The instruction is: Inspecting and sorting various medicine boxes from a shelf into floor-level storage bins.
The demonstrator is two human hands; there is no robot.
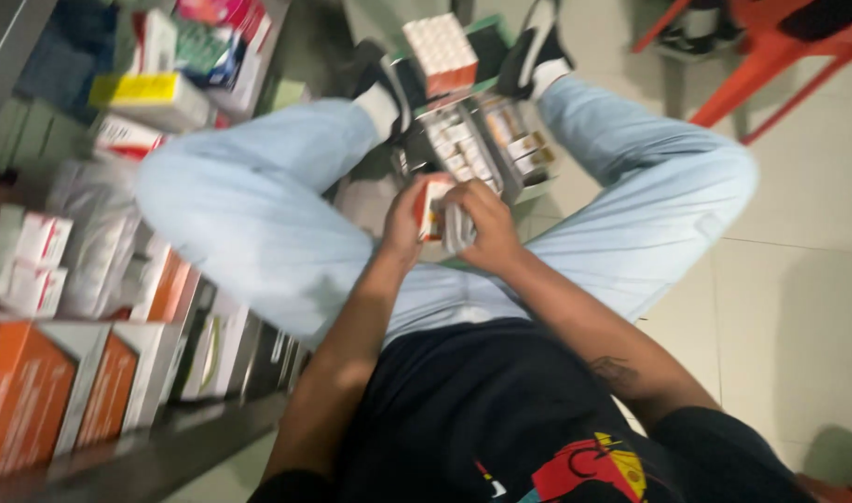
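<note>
Seated subject holds 2 small boxes [442,212] over the lap – left hand [405,224] clasped on the red-and-white one, right hand [486,224] seemingly pinching the grey one, blurred – close above the tray [514,140] for easy reach.

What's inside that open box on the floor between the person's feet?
The open box holds rows of small white and orange cartons standing on edge. Both hands, left hand and right hand, hold a small carton above it, hiding its near end.
</note>
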